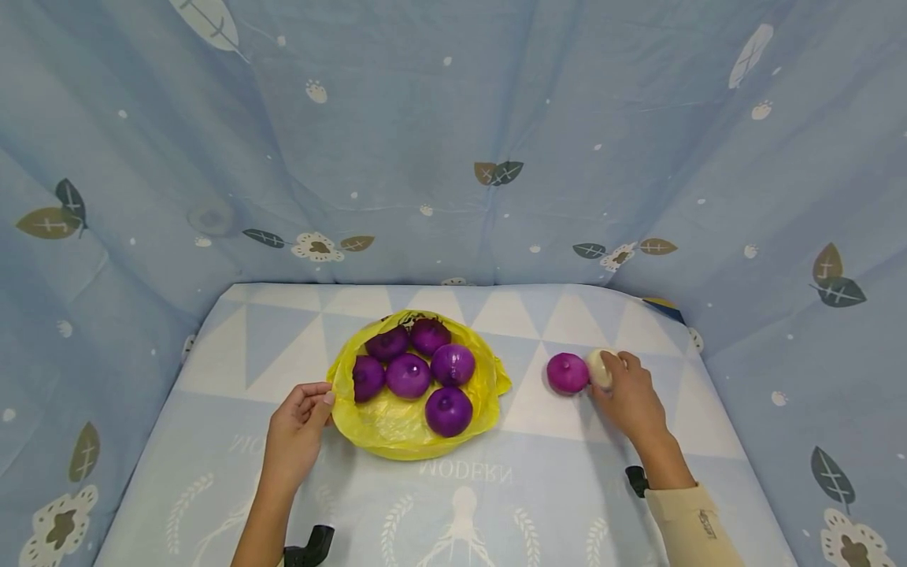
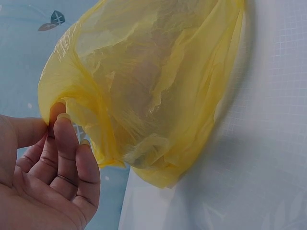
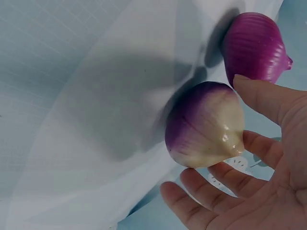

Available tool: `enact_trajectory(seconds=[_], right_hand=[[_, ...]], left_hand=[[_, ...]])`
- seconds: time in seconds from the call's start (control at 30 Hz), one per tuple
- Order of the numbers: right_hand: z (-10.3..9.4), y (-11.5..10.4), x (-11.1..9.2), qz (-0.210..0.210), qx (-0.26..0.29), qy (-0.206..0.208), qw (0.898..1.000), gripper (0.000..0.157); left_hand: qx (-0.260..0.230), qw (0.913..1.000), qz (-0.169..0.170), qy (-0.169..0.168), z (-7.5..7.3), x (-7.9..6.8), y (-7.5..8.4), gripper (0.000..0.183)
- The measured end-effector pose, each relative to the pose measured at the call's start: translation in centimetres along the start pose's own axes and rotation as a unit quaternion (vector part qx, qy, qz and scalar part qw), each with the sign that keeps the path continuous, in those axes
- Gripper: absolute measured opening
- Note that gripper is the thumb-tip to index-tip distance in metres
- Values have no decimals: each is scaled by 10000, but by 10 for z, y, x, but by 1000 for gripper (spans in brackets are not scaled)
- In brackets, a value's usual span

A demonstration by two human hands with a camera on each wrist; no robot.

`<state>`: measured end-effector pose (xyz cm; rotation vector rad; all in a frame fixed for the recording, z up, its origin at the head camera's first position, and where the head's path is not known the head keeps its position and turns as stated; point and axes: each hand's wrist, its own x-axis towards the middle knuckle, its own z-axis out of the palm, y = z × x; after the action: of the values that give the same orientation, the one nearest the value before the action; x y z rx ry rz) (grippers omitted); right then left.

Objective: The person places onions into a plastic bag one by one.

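Observation:
A yellow plastic bag [image 1: 397, 425] lies on the table with its mouth spread wide and several purple onions [image 1: 408, 376] inside. My left hand [image 1: 301, 429] pinches the bag's rim on the left; the thumb and index finger hold the thin plastic in the left wrist view. Over to the right, my right hand [image 1: 631, 398] has its fingers and thumb around a white-and-purple onion [image 3: 204, 127], which looks pale from above. A magenta onion [image 1: 568, 373] sits right beside it, and the right thumb tip overlaps it in the right wrist view.
A pale table cover [image 1: 460, 504] with triangles and printed lettering lies under everything. Blue patterned curtains [image 1: 411, 118] stand around the back and sides. At the table's back right corner, a small dark blue and yellow item [image 1: 664, 307] shows.

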<state>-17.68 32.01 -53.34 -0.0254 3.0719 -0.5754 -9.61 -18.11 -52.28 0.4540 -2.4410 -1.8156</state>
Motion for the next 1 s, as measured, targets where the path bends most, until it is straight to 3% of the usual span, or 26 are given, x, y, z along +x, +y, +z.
enact_trajectory(seconds=[0.2,0.47,1.0], right_hand=[[-2,0,4,253,24,-93,9996,62],[-2,5,11,296,-43,62,9995,58],[-1,13,22,233,20,-35,9997,60]], left_hand=[[25,10000,-6,-6,-1,-1,0,26],[28,10000,-34,30,-1,0,-1,25],[36,10000,-2,18,0,0,0,25]])
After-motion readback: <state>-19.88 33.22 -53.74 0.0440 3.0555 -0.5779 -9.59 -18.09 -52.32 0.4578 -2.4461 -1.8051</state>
